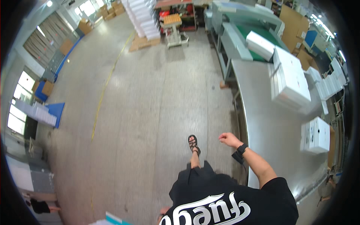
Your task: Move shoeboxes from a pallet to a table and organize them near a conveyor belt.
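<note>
My right hand (227,138) hangs in the air beside the near edge of a long steel table (270,131), fingers loosely curled, holding nothing. A black watch sits on its wrist, and a small black device (237,156) hangs just below the forearm. Only a sliver of my left hand (164,212) shows at the lower edge by my black shirt; its fingers are hidden. My sandalled foot (194,144) is out in front on the grey concrete floor. The nearest white box (315,135) stands on the table to the right of my right hand, out of touch.
A tall stack of flat white boxes (290,77) stands farther along the table. Behind it is a green-topped machine (258,35). A pallet of white stacks (142,20) and a small cart (174,30) stand far ahead. A yellow line (103,92) crosses the floor. Another person (39,206) is at lower left.
</note>
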The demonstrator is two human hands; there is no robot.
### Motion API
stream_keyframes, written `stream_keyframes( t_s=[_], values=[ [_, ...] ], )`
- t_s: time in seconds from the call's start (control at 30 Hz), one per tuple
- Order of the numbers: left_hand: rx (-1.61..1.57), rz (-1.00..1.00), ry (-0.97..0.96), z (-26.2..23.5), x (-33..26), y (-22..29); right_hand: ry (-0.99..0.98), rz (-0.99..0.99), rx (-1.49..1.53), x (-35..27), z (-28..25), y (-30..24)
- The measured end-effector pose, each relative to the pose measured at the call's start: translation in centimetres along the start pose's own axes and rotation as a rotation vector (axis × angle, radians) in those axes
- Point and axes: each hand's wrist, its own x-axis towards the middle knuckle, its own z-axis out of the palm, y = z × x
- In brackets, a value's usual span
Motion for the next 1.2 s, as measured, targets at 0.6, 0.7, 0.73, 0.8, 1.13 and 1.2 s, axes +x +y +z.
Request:
stream_keyframes(
  t_s=[0.6, 0.7, 0.73, 0.8, 1.13, 1.2],
  values=[
    [-0.787, -0.113, 0.723, -80.4, 65.3, -13.4, 1.099, -0.056, 1.003, 29.8, -40.2, -5.8],
    [-1.127, -0.145, 0.63, -80.3, 72.5, -16.3, 1.293, -0.019, 1.191, 34.0, -48.3, -0.7],
    [-1.066, -0.214, 0.544, -78.1, 73.6, -16.3, 1.402, 0.091, 1.206, 34.6, -50.2, -0.9],
    [-0.852, -0.263, 0.255, -72.8, 74.0, -18.3, 1.471, 0.089, 1.346, 37.0, -52.6, -2.4],
    [-0.702, -0.182, -0.021, -78.0, 90.0, -18.1, 1.868, 0.339, 1.221, 40.0, -56.9, 1.8],
    [-0.738, -0.19, -0.045, -81.5, 95.7, -18.6, 2.058, 0.433, 1.057, 40.4, -57.6, 0.4]
  ],
)
